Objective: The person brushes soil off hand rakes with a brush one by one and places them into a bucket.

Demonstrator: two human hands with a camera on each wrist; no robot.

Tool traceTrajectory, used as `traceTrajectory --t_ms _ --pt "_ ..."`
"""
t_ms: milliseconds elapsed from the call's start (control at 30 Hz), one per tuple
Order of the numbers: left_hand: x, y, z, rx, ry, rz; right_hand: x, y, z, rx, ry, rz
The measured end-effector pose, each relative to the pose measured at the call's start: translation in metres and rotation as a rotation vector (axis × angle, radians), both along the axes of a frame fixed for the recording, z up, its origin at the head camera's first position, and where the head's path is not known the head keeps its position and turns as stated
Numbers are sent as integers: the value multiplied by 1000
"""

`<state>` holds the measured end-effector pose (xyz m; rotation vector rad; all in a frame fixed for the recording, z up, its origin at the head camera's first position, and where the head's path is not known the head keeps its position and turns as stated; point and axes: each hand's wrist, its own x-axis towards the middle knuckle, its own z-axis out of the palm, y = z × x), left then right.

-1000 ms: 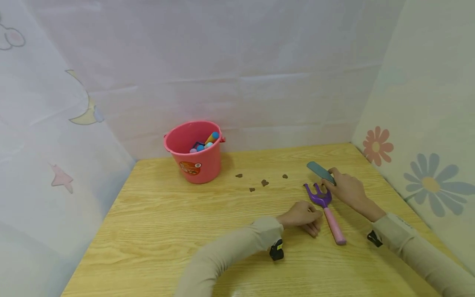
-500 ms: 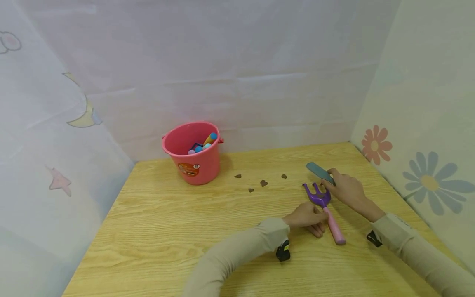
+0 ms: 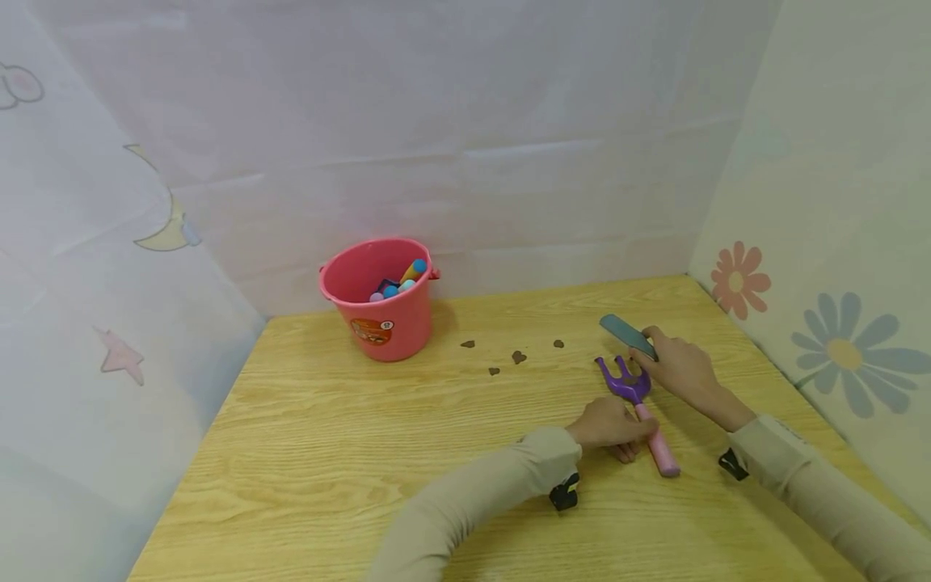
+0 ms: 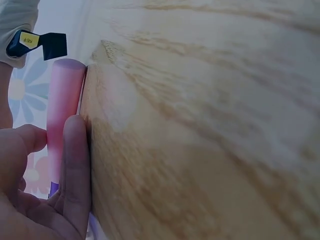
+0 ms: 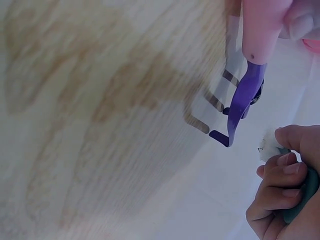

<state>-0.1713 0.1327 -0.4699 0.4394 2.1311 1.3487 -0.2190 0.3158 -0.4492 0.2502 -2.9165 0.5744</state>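
Observation:
In the head view a toy hand rake with a pink handle and purple tines lies on the right part of the table. My left hand has its thumb on one side of the pink handle and fingers on the other, pinching it, as the handle in the left wrist view shows. Just beyond the tines, my right hand grips a flat blue-green brush. Its pale bristles stick out past the fingers in the right wrist view. Brown smudges mark the rake head, partly hidden.
A pink bucket with colourful toys inside stands at the back left. Several small brown pieces lie on the wooden table between bucket and rake. Printed cloth walls close in the back and sides.
My left hand has moved right, from beside the rake's handle to pinching it. My right hand with the brush has stayed in place.

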Motion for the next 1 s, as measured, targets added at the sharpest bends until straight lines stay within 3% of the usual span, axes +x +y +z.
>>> traceTrajectory --t_ms 233,567,767,1000 --pt "3 -1 5 9 -4 6 2 1 -2 -1 -3 -6" --pt "1 2 2 -2 -10 23 5 2 -3 4 17 0" --pt "-2 3 -1 -13 -2 -1 4 2 -5 1 20 4" --pt "-6 2 0 18 -43 -22 3 3 -5 2 17 6"
